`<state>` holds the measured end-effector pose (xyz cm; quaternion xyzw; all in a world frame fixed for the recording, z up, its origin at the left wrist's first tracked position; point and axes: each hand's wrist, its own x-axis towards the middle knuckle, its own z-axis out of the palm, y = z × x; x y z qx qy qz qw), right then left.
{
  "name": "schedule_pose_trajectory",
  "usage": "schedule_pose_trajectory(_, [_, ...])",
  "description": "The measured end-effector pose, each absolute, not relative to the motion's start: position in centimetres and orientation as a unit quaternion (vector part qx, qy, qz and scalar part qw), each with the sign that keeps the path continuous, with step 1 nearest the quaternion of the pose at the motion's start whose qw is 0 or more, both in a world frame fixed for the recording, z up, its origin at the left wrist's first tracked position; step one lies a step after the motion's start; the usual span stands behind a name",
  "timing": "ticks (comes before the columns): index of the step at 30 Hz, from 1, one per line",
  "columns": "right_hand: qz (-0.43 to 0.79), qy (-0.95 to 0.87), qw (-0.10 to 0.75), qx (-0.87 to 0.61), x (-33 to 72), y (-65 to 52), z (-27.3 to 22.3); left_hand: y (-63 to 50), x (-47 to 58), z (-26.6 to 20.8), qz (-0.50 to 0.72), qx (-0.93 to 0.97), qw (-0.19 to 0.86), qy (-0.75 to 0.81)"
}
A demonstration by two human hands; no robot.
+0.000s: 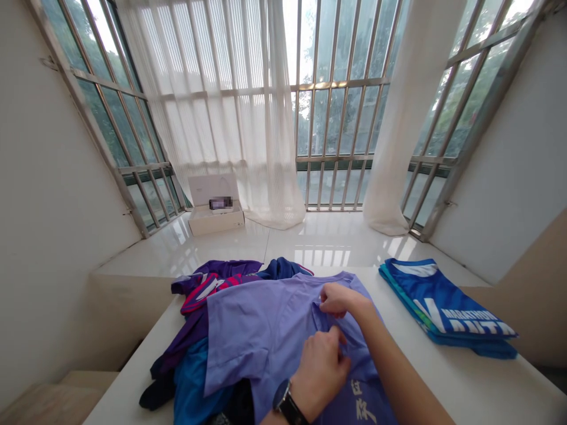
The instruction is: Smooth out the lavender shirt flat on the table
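A lavender T-shirt [283, 313] with white lettering near its lower right is spread over the front of the white table, its sleeve lying across other clothes at the left. My right hand [340, 299] is closed in a pinch on the upper part of the shirt, where a small fold rises. Just below and nearer to me, my left hand [321, 366], with a black watch [286, 401] on its wrist, has its fingers curled onto the same cloth. Its fingertips are partly hidden.
A loose heap of purple, pink and blue clothes [190, 354] lies left of the shirt. Folded blue shirts [447, 307] are stacked at the right. An open white box [217, 223] stands on the window ledge [319, 233], near white curtains [274, 147] and barred windows.
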<state>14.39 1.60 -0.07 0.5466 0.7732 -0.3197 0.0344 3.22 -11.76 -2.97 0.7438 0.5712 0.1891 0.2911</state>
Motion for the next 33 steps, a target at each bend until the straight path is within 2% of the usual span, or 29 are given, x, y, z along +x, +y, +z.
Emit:
schedule_pose_trajectory(7, [-0.346, 0.767, 0.038, 0.539, 14.7, 1.8, 1.9, -11.5, 2.5, -2.6, 0.236, 0.721, 0.368, 0.538])
schedule_pose_trajectory(22, [-0.333, 0.797, 0.016, 0.503, 13.4, 0.4, 4.3, -11.4, 1.7, -0.4, 0.273, 0.695, 0.417, 0.519])
schedule_pose_trajectory(33, [-0.423, 0.764, 0.086, 0.48, 13.1, 0.9, 1.5, -11.8, 1.1, 0.0, 0.186, 0.735, 0.441, 0.48])
